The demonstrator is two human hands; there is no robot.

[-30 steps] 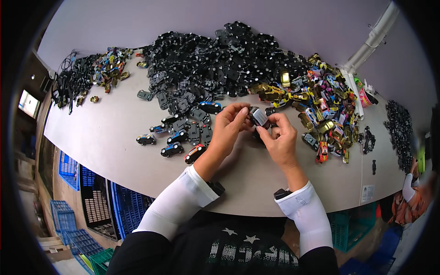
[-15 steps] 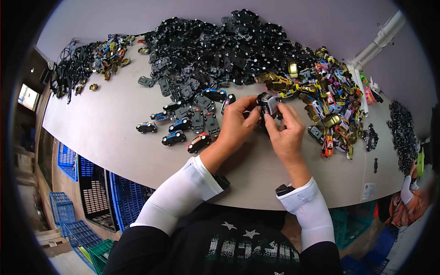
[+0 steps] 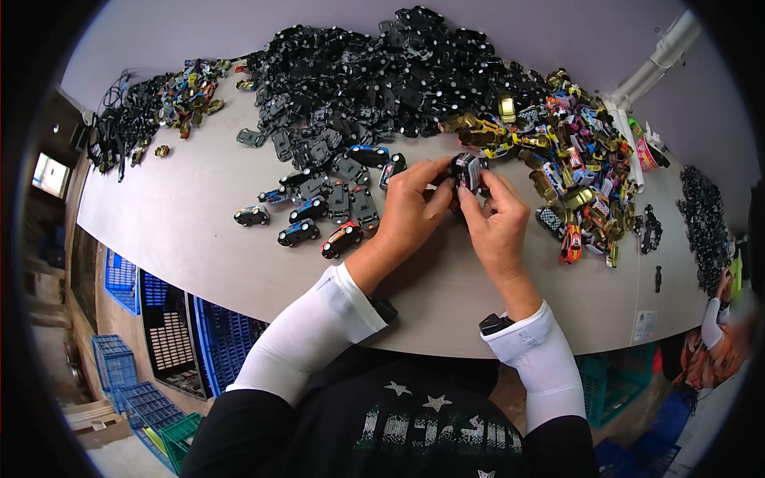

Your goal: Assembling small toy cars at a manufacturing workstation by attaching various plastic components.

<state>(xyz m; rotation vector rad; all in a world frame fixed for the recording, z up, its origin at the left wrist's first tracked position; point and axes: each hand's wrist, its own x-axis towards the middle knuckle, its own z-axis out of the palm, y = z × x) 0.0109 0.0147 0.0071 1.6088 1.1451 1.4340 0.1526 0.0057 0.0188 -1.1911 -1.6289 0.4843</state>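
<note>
Black toy car (image 3: 465, 171) | pinched by left hand (image 3: 412, 209), right hand (image 3: 496, 223) | above table (image 3: 183, 239)

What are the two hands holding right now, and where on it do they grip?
Both hands hold one small toy car above the table. The left hand pinches its left side, the right hand its right side, with fingertips.

Toy car (image 3: 465, 170) held at frame centre between left hand (image 3: 410, 211) and right hand (image 3: 498, 227); chassis heap (image 3: 382, 80) above, finished cars (image 3: 319, 223) left, shell pile (image 3: 574, 159) right.
</note>
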